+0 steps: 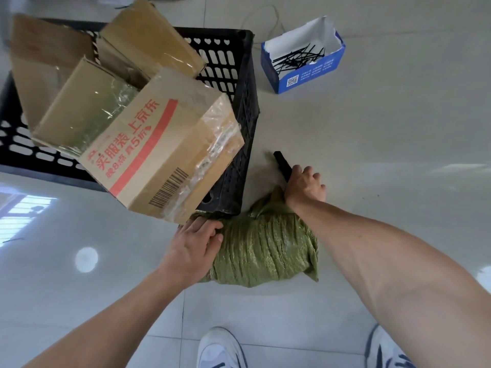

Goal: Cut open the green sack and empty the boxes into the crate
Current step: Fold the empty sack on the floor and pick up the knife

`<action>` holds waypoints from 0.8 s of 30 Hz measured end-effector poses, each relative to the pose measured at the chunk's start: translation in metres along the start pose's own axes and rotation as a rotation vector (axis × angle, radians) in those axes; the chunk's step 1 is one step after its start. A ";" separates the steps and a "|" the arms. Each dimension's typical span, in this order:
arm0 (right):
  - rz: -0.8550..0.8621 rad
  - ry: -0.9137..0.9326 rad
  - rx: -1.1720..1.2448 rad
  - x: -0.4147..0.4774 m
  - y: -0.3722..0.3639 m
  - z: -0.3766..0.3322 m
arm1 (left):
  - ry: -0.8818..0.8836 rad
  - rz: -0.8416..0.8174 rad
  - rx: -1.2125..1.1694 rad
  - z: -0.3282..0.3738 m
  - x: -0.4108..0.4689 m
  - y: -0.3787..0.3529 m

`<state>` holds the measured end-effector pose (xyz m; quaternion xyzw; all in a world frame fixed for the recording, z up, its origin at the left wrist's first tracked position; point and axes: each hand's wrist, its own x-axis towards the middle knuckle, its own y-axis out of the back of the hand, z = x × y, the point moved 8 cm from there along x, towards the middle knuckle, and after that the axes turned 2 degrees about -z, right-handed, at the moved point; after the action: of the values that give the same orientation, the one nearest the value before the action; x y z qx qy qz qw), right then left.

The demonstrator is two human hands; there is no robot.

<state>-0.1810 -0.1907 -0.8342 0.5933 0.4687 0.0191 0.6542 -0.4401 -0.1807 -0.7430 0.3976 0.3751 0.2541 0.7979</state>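
Note:
A crumpled green sack (265,251) lies on the tiled floor just in front of a black slotted crate (239,107). Several cardboard boxes (148,128) fill the crate, and the nearest one, with red print, overhangs its front edge. My left hand (194,243) grips the sack's left end, right under that box. My right hand (304,185) is at the sack's far right corner and holds a black tool (283,163) whose end points away from me. Whether it has a blade is hidden.
A blue and white open carton (303,57) with several black cable ties stands on the floor at the back right. A thin cord (265,11) loops behind it. My white shoes (220,349) are at the bottom edge.

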 end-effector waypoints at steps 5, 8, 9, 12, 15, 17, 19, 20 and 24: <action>0.016 -0.036 0.109 -0.005 0.011 0.010 | -0.030 0.022 -0.006 0.010 0.006 0.000; 0.028 -0.032 0.191 -0.016 0.028 0.011 | -0.032 0.019 -0.028 0.026 0.007 0.002; 0.020 -0.023 0.223 -0.021 0.035 0.010 | -0.010 0.001 -0.043 0.032 0.006 0.003; 0.001 0.022 0.325 -0.048 0.061 0.008 | 0.065 -0.105 -0.047 0.051 0.004 0.007; -0.016 0.028 0.419 -0.089 0.097 0.012 | 0.172 -0.176 -0.179 0.078 -0.004 0.031; -0.015 0.043 0.451 -0.118 0.125 0.013 | 0.213 -0.191 -0.301 0.102 -0.014 0.053; -0.022 0.060 0.452 -0.150 0.160 0.013 | 0.233 -0.173 -0.369 0.131 -0.025 0.087; -0.026 0.058 0.453 -0.167 0.179 0.013 | 0.245 -0.153 -0.394 0.145 -0.031 0.106; -0.039 0.025 0.484 -0.233 0.256 0.012 | 0.254 -0.100 -0.423 0.205 -0.054 0.190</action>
<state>-0.1673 -0.2594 -0.4949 0.7234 0.4789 -0.0989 0.4874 -0.3286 -0.2043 -0.4819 0.1677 0.4300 0.3352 0.8213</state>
